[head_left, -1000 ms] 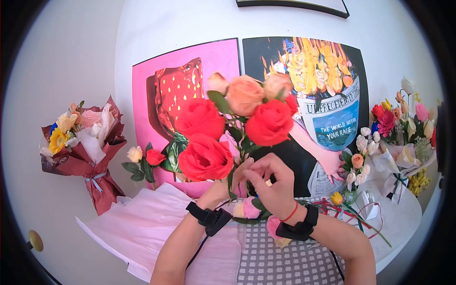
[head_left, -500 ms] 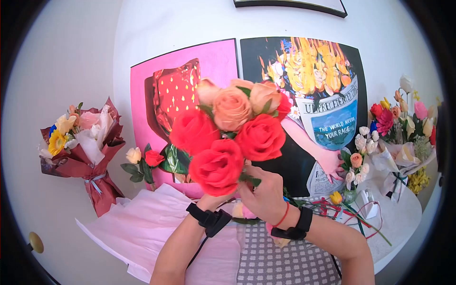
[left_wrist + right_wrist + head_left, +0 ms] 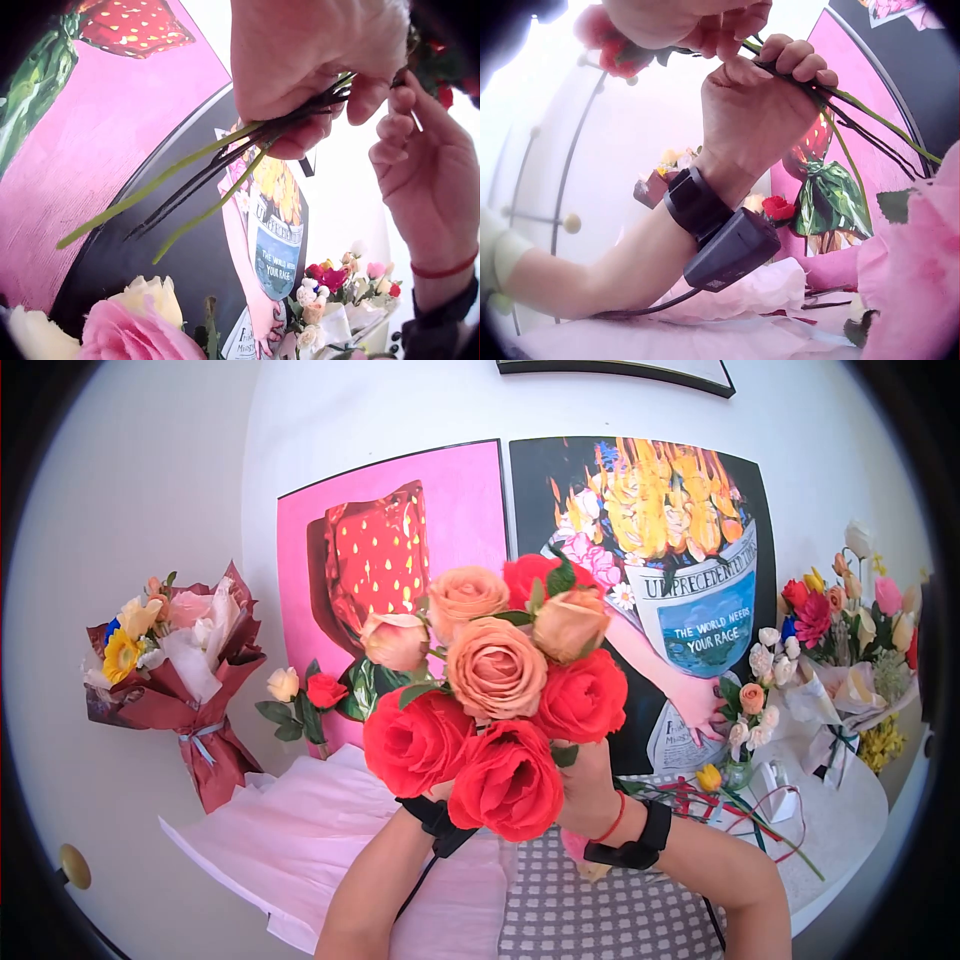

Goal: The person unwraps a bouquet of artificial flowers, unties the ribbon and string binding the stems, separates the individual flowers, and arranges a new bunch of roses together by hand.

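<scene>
A bunch of red and peach roses (image 3: 497, 668) faces the head camera, its blooms covering most of both hands there. My left hand (image 3: 315, 67) grips the gathered stems (image 3: 217, 169), with green and dark ends sticking out past the fist. Farther up the bunch, just under the blooms, my right hand (image 3: 431, 161) has its fingers curled and pinches at the stems. In the right wrist view, the left hand (image 3: 761, 101) wraps the stems below the right hand (image 3: 690, 26). Leaves show between the blooms.
Pink wrapping paper (image 3: 330, 850) lies left on the table beside a checked cloth (image 3: 580, 915). A wrapped bouquet (image 3: 185, 680) stands at left, another (image 3: 850, 630) at right. A yellow tulip (image 3: 708, 777) and ribbons (image 3: 690, 797) lie at right. Two paintings lean behind.
The roses have come lower and tilted toward the head camera, so the blooms now face it. My right hand has shifted from in front of the stems to behind the blooms.
</scene>
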### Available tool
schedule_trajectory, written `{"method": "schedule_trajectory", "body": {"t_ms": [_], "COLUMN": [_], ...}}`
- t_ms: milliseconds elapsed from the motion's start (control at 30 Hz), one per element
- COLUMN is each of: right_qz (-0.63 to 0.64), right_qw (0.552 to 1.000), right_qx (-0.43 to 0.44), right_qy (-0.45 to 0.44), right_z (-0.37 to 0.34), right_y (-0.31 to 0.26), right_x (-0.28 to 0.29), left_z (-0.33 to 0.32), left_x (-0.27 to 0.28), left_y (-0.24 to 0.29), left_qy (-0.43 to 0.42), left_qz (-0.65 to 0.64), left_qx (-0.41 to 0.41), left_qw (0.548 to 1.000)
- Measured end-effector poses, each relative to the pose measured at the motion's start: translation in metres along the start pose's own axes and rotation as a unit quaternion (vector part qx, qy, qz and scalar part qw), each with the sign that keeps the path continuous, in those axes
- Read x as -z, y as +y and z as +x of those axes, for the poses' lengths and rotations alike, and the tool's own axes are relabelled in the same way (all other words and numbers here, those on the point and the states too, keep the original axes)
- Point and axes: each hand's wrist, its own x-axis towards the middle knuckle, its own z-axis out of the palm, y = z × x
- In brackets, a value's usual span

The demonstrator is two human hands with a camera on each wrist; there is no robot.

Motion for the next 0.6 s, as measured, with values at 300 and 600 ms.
{"method": "schedule_trajectory", "body": {"t_ms": [300,600], "right_qz": [0.127,0.030], "right_qw": [0.987,0.993], "right_qx": [-0.097,-0.089], "right_qy": [-0.024,-0.075], "right_z": [0.000,-0.023], "right_y": [-0.007,0.006], "right_x": [0.008,0.018], "left_z": [0.024,0.028], "left_x": [-0.001,-0.008], "left_y": [0.001,-0.017], "left_qy": [-0.115,0.132], "left_qz": [-0.334,-0.098], "left_qx": [0.062,0.007], "left_qw": [0.933,0.986]}}
